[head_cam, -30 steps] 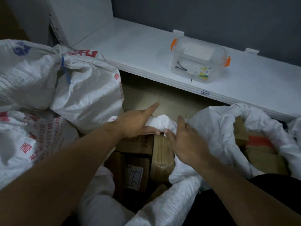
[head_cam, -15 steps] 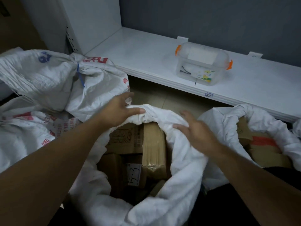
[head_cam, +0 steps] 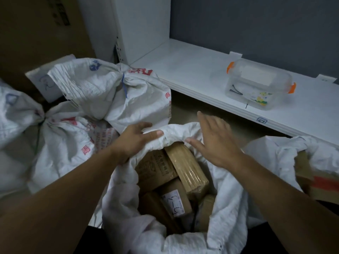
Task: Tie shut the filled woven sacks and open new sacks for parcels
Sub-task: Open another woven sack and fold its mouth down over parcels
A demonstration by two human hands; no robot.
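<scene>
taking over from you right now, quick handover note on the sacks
Left hand: grips the far rim of the middle sack.
Right hand: fingers straight, over the same rim; contact unclear.
Middle sack: mouth open, packed with brown parcels.
Done: two sacks on the left are tied, the blue-tied sack and the sack beside it.
Left: gather and tie the middle sack, then the right sack, open with boxes inside.

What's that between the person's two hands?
In the head view, the bunched far rim of the open sack spans the gap between the left hand, which grips it, and the flat right hand; brown parcels lie just below.
</scene>
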